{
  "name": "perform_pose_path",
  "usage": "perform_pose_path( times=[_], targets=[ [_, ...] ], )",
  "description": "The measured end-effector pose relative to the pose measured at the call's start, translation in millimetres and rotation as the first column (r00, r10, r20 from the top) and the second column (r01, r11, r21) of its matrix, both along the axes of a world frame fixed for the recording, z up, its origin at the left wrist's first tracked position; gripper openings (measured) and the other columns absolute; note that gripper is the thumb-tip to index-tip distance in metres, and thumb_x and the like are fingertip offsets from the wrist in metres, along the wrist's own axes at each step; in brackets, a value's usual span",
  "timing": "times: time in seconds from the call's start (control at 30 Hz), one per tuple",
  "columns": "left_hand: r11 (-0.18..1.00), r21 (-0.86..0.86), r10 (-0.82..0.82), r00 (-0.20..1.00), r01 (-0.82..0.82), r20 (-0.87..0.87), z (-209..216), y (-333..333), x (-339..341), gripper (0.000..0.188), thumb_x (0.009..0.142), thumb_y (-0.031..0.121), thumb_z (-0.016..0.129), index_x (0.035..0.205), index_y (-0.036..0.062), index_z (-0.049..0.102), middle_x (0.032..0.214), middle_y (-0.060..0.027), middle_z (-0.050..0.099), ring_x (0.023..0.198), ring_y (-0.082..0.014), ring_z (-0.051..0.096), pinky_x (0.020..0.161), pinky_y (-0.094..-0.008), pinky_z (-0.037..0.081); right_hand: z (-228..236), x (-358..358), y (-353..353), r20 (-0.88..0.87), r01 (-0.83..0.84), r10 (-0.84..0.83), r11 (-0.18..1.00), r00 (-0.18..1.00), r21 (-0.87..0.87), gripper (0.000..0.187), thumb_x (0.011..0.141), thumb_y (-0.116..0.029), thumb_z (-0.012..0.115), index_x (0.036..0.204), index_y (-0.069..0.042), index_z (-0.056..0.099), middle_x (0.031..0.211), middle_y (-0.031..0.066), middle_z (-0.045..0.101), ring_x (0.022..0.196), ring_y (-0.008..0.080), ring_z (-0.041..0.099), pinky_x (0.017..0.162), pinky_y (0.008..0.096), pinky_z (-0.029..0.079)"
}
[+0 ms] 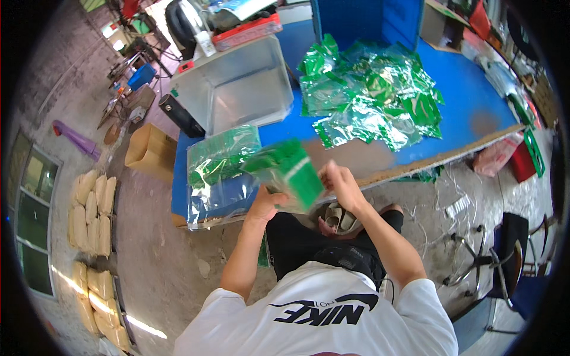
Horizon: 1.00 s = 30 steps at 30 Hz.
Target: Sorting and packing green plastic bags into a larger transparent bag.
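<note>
My left hand [268, 203] is closed around a stack of green and clear plastic packets [301, 183], held up over the table's near edge and blurred by motion. Beside the stack's right edge is my right hand [341, 184], its fingers curled together; whether anything thin is pinched in them is hidden. A clear plastic bag [221, 155] with more green-edged packets inside lies on the table left of the stack. Farther back on the right, a loose heap of shiny green and clear packets [371, 95] spreads over the blue tabletop [469, 98].
Behind the bag stands a translucent plastic bin [249, 89], with a black cylindrical object [181, 115] leaning by it. A blue box [365, 21] rises behind the heap. An open cardboard box [151, 151] is left of the table; a wheeled chair [499, 255] stands at right.
</note>
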<state>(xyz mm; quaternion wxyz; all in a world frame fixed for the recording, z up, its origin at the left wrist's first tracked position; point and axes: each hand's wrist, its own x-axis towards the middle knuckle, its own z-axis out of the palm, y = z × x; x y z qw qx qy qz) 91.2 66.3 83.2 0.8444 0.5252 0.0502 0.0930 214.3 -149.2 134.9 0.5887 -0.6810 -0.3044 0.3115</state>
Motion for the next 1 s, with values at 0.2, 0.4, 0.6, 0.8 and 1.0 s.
perform_pose_path(
  times=[0.2, 0.4, 0.6, 0.8, 1.0],
  targets=[
    [0.983, 0.121, -0.151, 0.978, 0.134, 0.141, -15.4, -6.6, -3.0, 0.061, 0.082, 0.031, 0.083, 0.13, 0.0018, 0.06, 0.124, -0.0113, 0.066, 0.119, -0.0231, 0.061, 0.104, -0.0419, 0.049, -24.2, -48.2, 14.8, -0.838, -0.206, 0.51, 0.856, 0.191, 0.474, 0.103, 0.089, -0.086, 0.026, 0.141, -0.001, 0.051, 0.131, 0.0274, 0.06, 0.112, 0.0383, 0.066, 0.093, 0.0451, 0.056],
    [0.97, -0.002, -0.24, 0.953, 0.244, 0.187, 28.1, -23.0, -1.9, 0.057, 0.095, 0.024, 0.068, 0.145, 0.0043, 0.049, 0.149, -0.0129, 0.05, 0.134, -0.0219, 0.049, 0.113, -0.0402, 0.041, -42.3, -80.7, -4.0, -0.817, 0.032, 0.514, 0.841, 0.263, 0.54, 0.078, 0.089, -0.072, 0.054, 0.14, -0.013, 0.056, 0.138, 0.0071, 0.061, 0.118, 0.0262, 0.062, 0.094, 0.0411, 0.053],
    [0.806, -0.505, -0.16, 0.935, 0.309, 0.317, 50.9, -38.9, -40.6, 0.081, 0.093, 0.02, 0.071, 0.158, 0.005, 0.025, 0.154, -0.0169, 0.043, 0.137, -0.0283, 0.047, 0.114, -0.043, 0.04, -15.2, -42.8, -29.3, -0.217, 0.019, 0.007, 0.993, 0.976, 0.12, 0.097, 0.081, -0.033, 0.083, 0.152, 0.001, 0.025, 0.14, 0.0205, 0.052, 0.131, 0.0314, 0.051, 0.11, 0.0425, 0.041],
    [0.983, -0.089, 0.155, 0.987, -0.159, -0.047, 41.8, -63.4, -50.7, 0.089, 0.081, 0.002, 0.079, 0.155, 0.0033, 0.03, 0.149, -0.0155, 0.049, 0.136, -0.0251, 0.048, 0.115, -0.0412, 0.038, 1.6, -60.4, -25.8, 0.025, -0.027, 0.026, 0.999, 0.999, 0.038, 0.103, 0.076, -0.019, 0.085, 0.152, -0.002, 0.018, 0.136, 0.0218, 0.051, 0.127, 0.0291, 0.052, 0.107, 0.0415, 0.043],
    [0.902, 0.146, 0.396, 0.914, -0.405, 0.091, 31.4, -46.8, -73.0, 0.081, 0.083, 0.005, 0.077, 0.152, 0.0018, 0.035, 0.152, -0.0151, 0.044, 0.138, -0.0276, 0.045, 0.117, -0.0422, 0.033, 12.0, -53.9, -10.0, 0.24, -0.027, -0.013, 0.987, 0.971, 0.161, 0.105, 0.07, -0.017, 0.09, 0.151, -0.004, 0.025, 0.127, 0.0192, 0.055, 0.118, 0.0284, 0.058, 0.102, 0.0414, 0.048]
  ],
)
